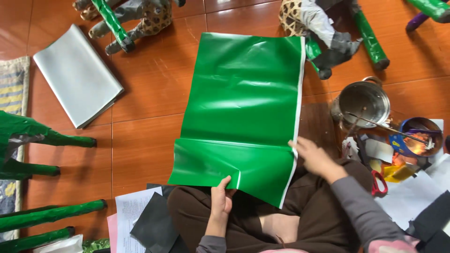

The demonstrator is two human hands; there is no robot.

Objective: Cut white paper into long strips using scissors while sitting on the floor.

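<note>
While the left hand (221,199) pinches the near edge of the green glossy sheet (241,112) and the right hand (313,157) grips its white-trimmed side, the sheet lies spread on the floor (145,98), creased once, uncut, scissors (378,183) unused beside it.

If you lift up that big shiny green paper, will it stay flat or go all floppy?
Probably floppy: the green sheet already bends along a crease and droops over the lap where the left hand and right hand hold its near edge. It looks thin, so likely light. Its glossy surface suggests it may slide easily on the floor.
</note>
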